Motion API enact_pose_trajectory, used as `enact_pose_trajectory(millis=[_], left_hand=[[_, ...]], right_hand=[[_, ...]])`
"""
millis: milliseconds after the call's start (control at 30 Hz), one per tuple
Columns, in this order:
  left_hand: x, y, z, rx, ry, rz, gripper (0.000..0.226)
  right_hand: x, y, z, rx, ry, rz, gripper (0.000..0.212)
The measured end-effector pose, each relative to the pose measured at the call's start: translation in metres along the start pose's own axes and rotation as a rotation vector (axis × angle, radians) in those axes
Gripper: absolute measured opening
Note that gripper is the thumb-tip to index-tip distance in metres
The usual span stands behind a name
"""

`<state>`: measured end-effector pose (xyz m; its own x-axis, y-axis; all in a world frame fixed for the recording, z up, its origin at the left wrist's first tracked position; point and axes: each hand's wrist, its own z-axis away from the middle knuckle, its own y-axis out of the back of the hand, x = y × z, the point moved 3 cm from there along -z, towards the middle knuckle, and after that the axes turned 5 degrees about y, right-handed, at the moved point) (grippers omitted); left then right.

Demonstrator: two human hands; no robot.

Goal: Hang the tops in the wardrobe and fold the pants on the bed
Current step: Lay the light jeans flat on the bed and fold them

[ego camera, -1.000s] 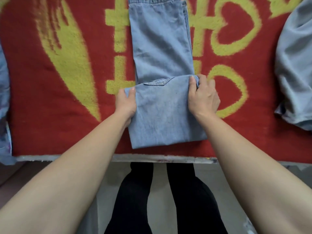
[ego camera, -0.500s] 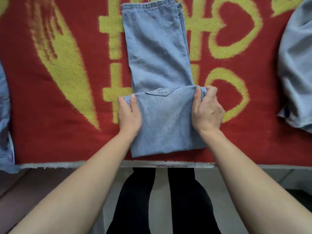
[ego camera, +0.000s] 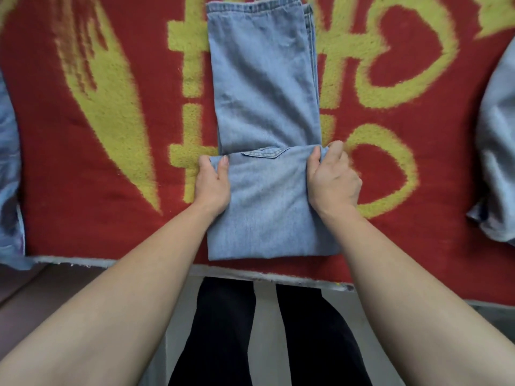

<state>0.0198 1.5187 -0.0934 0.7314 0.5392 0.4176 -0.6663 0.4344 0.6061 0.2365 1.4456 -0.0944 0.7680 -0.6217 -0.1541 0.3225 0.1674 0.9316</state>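
Jeans (ego camera: 264, 79) lie lengthwise on the red and yellow blanket (ego camera: 55, 176) covering the bed (ego camera: 83, 261), trouser legs stacked, hem (ego camera: 255, 6) at the far end, near part already doubled over into a thick block close to the bed's edge. Left hand (ego camera: 213, 185) pinches the block's far left corner, thumb on top, fingers tucked round the side; right hand (ego camera: 333, 182) does the same at the far right corner, fingers curled round the denim. So both hands are closed on the jeans, neither free. Pocket flap (ego camera: 264, 153) peeks out right at the fold line. My read: next is another turn of the block toward the hem. To do it well: lift both corners together and level, else the block skews; land the leading edge square across the trouser legs, sides flush with the leg sides. Right side of the stack shows layers stepped out a bit, so nudge that in before flattening. Denim looks stiff and bulky, expect the fold to spring open, so press flat with palms after. One turn or two to reach the hem, can't say for sure. Pale garment (ego camera: 496, 135) at right and blue garment (ego camera: 8, 162) at left lie well apart from the jeans, no interference
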Motion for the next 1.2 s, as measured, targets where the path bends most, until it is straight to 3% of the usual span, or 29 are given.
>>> enact_pose_trajectory(millis=[133,233,333,400,500,600,667,800,933,967,1033,1133,1200], left_hand=[[0.004,0.005,-0.002,-0.029,0.072,0.027,0.029],[0.013,0.013,-0.006,-0.021,0.145,-0.007,0.035],[0.040,0.031,-0.018,0.085,0.106,-0.007,0.025],[0.071,0.042,-0.038,0.106,0.035,0.204,0.023],[0.120,0.045,-0.076,-0.074,0.075,0.479,0.036],[0.150,0.037,-0.108,-0.186,0.093,0.568,0.027],[0.155,0.032,-0.118,-0.231,0.139,0.679,0.025],[0.152,0.033,-0.122,-0.297,0.187,0.664,0.027],[0.157,0.052,-0.105,-0.308,0.082,0.606,0.010],[0.159,0.058,-0.098,-0.299,0.040,0.601,0.006],[0.165,0.075,-0.079,-0.301,-0.046,0.570,0.017],[0.163,0.102,-0.040,-0.353,-0.159,0.506,0.024],[0.150,0.115,-0.010,-0.384,-0.249,0.387,0.040]], right_hand=[[0.001,0.011,-0.008,-0.147,0.047,-0.007,0.038],[-0.004,0.026,-0.023,-0.292,-0.031,-0.046,0.033],[-0.016,0.048,-0.044,-0.188,-0.015,-0.045,0.034],[-0.028,0.055,-0.067,-0.091,0.042,-0.143,0.031],[-0.056,0.054,-0.116,-0.105,-0.015,-0.370,0.044],[-0.083,0.049,-0.166,-0.152,-0.113,-0.561,0.061],[-0.086,0.048,-0.190,-0.138,-0.136,-0.614,0.056],[-0.069,0.057,-0.204,-0.204,-0.066,-0.638,0.046],[-0.074,0.087,-0.183,-0.102,0.072,-0.584,0.043],[-0.079,0.096,-0.175,-0.078,0.097,-0.570,0.035],[-0.085,0.117,-0.153,-0.020,0.155,-0.565,0.015],[-0.074,0.148,-0.109,0.011,0.141,-0.743,0.031],[-0.066,0.165,-0.075,-0.038,0.168,-0.724,0.041]])
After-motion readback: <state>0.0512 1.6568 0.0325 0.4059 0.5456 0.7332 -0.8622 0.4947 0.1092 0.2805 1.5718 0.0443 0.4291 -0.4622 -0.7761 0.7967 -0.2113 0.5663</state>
